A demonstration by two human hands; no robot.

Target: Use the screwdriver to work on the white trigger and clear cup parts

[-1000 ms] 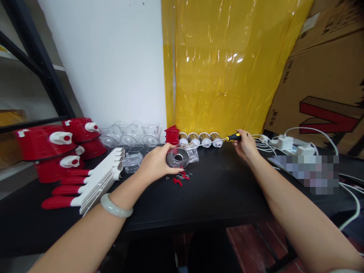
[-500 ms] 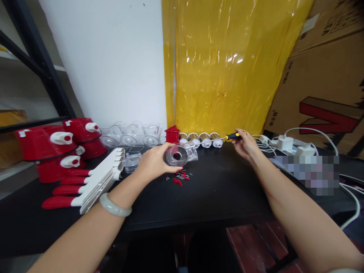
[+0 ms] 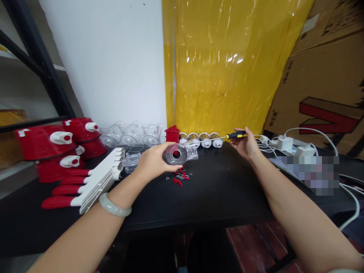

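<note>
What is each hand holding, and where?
The left hand grips the clear plastic housing round its body; the right hand holds the screwdriver by its handle.

Reaching forward with both arms, hands well apart.
Gripping with curled left hand (image 3: 155,162), wrist straight; pinching closed with right hand (image 3: 247,144), held farther out.

Pixelated patch (image 3: 309,174) on table (image 3: 222,189) right: content unreadable. Left hand (image 3: 153,161) hides near side of clear drum (image 3: 178,153). Right hand (image 3: 246,144) covers screwdriver (image 3: 236,134) handle end; tip indistinct. Red bits (image 3: 179,178) too small to identify. Cable (image 3: 358,208) leaves right edge.
</note>
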